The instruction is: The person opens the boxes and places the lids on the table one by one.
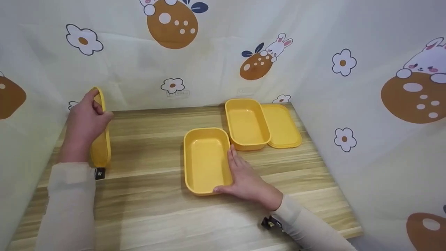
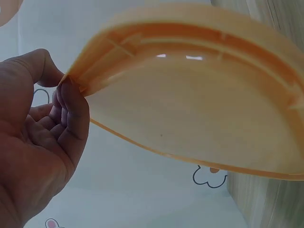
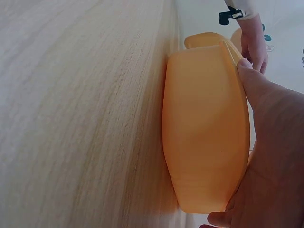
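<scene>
On the left, my left hand pinches a yellow lid by its far end, between thumb and fingers. The lid is tilted up on its edge, and the left wrist view shows its rim curving away from the fingertips. In the middle of the table stands an uncovered yellow lunch box. My right hand is spread around its near right corner. Straight fingers lie along the long side and the thumb rests at the near rim. In the right wrist view the box's outer wall shows beside the hand.
A second uncovered yellow box stands at the back right, close beside the first. Next to it lies another yellow lid, partly behind that box. Patterned cloth walls border the wooden table at the back and sides.
</scene>
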### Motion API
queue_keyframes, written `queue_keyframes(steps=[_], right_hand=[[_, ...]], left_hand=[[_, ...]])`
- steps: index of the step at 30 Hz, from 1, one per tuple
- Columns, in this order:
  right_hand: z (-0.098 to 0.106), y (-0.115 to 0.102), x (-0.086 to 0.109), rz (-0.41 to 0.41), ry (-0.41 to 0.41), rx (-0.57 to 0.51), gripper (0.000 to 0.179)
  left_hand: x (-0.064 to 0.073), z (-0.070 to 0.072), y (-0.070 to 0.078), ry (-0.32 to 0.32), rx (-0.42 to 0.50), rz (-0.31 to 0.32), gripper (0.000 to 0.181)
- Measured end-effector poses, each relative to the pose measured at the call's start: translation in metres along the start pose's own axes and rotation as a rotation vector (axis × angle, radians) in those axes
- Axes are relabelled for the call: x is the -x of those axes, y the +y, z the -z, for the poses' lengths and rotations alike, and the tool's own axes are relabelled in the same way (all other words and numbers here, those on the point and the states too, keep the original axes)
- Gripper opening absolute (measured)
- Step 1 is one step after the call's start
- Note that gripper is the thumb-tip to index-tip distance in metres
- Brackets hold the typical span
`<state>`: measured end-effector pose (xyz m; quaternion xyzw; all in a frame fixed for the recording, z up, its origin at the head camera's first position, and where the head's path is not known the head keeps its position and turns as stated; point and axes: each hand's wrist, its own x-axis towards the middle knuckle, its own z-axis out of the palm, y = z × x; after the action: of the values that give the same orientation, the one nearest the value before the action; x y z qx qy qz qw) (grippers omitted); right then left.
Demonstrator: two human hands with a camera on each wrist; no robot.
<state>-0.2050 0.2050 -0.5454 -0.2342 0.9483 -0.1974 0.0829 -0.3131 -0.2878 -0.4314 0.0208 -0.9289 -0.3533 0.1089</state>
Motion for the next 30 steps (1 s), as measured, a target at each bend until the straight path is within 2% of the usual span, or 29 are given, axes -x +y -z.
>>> queue_keyframes(steps=[8, 17, 23, 30], right_hand=[[0.000, 0.000, 0.000, -0.002, 0.007, -0.006, 0.147], [0.000, 0.000, 0.000, 0.002, 0.008, -0.016, 0.147], [0.000, 0.001, -0.001, -0.007, 0.003, -0.014, 0.148], [0.000, 0.000, 0.000, 0.000, -0.001, -0.010, 0.147]], left_hand=[[-0.007, -0.004, -0.002, -0.046, -0.036, -0.012, 0.081], [-0.015, -0.012, -0.003, -0.079, -0.051, -0.031, 0.076], [-0.024, -0.020, -0.005, -0.116, -0.031, -0.013, 0.083], [-0.031, -0.030, -0.011, -0.156, -0.015, 0.000, 0.081]])
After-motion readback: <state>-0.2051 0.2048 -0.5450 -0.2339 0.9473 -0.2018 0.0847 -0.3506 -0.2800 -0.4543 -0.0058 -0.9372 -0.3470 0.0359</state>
